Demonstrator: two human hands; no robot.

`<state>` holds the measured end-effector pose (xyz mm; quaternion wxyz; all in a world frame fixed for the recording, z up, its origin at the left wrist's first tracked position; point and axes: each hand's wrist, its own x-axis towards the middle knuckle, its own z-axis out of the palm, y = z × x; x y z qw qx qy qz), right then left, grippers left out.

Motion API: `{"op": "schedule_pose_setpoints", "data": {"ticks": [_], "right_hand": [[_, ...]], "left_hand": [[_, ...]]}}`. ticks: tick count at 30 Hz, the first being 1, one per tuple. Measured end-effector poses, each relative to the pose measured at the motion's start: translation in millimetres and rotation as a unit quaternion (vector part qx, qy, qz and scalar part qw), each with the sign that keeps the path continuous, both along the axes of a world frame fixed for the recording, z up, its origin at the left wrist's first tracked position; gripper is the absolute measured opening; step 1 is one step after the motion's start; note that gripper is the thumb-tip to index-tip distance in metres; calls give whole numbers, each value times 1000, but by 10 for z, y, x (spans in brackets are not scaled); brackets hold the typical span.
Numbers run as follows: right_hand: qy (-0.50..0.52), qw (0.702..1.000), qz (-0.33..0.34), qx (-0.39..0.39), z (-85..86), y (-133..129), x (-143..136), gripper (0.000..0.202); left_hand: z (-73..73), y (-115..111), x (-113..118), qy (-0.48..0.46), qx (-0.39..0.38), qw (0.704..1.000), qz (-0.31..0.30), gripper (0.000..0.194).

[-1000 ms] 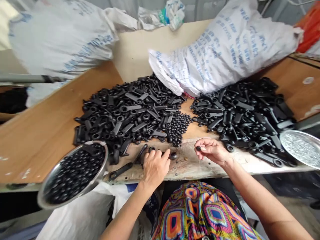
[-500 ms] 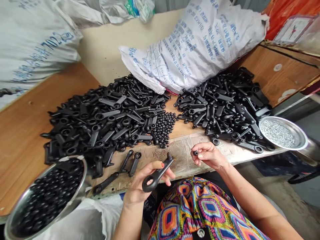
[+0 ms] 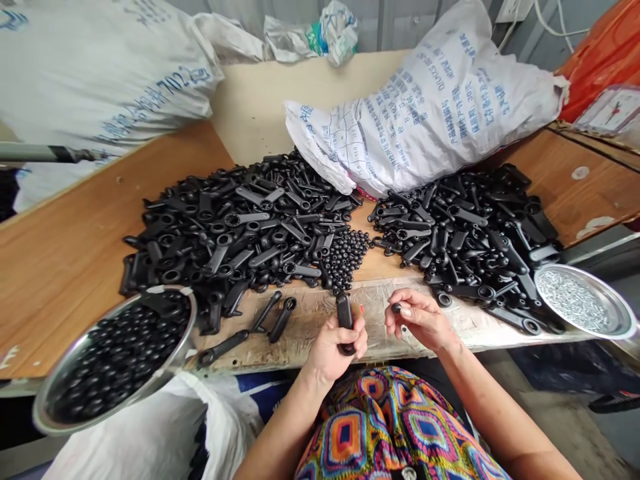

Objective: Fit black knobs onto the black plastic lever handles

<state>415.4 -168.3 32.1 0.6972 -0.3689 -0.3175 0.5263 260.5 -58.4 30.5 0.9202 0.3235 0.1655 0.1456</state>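
Observation:
My left hand (image 3: 336,343) grips a black plastic handle (image 3: 345,319), which stands nearly upright with its ring end low in the palm. To its right, my right hand (image 3: 417,320) pinches a small round black cap (image 3: 397,308) between thumb and fingertips. The two hands are apart, over the table's front edge. Just beyond them is a cluster of small black caps (image 3: 345,257). A big pile of black handles (image 3: 240,227) spreads behind on the left, and another pile of handles (image 3: 460,233) on the right.
A metal bowl of black knobs (image 3: 115,360) sits at the left. At the right edge is a metal dish of small silver pins (image 3: 575,300). Loose handles (image 3: 283,320) lie near the front edge. A printed white sack (image 3: 400,127) leans at the back.
The view has shifted. My left hand has turned the handle from slanted to nearly upright and closed around it. My right hand has turned the small cap, its open end no longer showing.

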Motion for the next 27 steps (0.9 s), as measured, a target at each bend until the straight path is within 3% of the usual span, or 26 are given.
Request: {"op": "schedule_pose_setpoints", "data": {"ticks": [5, 9, 13, 16, 20, 22, 27], "right_hand": [[-30, 1000, 1, -6, 39, 25, 19, 21], [-76, 996, -55, -10, -9, 47, 75, 18], [-32, 996, -79, -6, -21, 60, 91, 19], [29, 998, -59, -4, 8, 74, 25, 17], [89, 995, -38, -6, 18, 110, -116, 17], [108, 993, -38, 3, 1, 129, -175, 17], [121, 991, -54, 17, -41, 160, -240, 16]], "left_hand": [[57, -49, 42, 47, 83, 995, 24, 26], [79, -89, 73, 82, 166, 980, 70, 27], [26, -119, 103, 99, 248, 958, 106, 35], [-18, -140, 127, 138, 378, 908, 119, 31], [-24, -149, 173, 183, 559, 797, 139, 30], [-17, -144, 199, 187, 605, 761, 142, 30], [-26, -115, 248, 196, 667, 704, 148, 33]]}}
